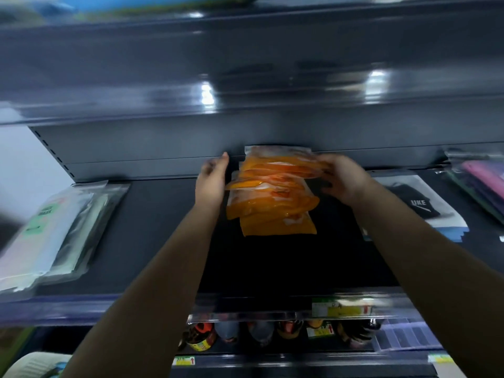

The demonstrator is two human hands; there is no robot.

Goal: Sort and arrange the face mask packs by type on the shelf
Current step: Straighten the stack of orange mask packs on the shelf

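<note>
So I'm at the shelf (163,241) with a stack of orange packs (272,192) sitting mid-frame, toward the back panel. It's fanned out messy, each pack slid a bit off the one below, the lowest poking out toward me.

My right hand (341,178) is on the right edge of the stack near the top, fingers curled round the upper packs. My left hand (212,178) is flat and upright against the left side, fingers straight, just touching or about to touch. Blur makes it hard to say which.

Handling-wise, my guess: these are thin plastic sleeves with soft masks inside, so light and floppy, and glossy enough to slide on each other. That's likely why the pile is skewed. Grabbing one corner would probably let the rest slither out. I'd squeeze from both long sides with flat palms to square them up, then pinch the whole stack through its thickness if it needs lifting. Nothing fragile, worst case is a spill onto the bottles (245,334) on the shelf below.

Other types are already parked apart: pale packs (54,227) at the left of the frame, a black-mask pack (420,205) at right just past my right forearm, and purple packs (482,184) at the far right edge. So orange looks like it gets the middle spot.
</note>
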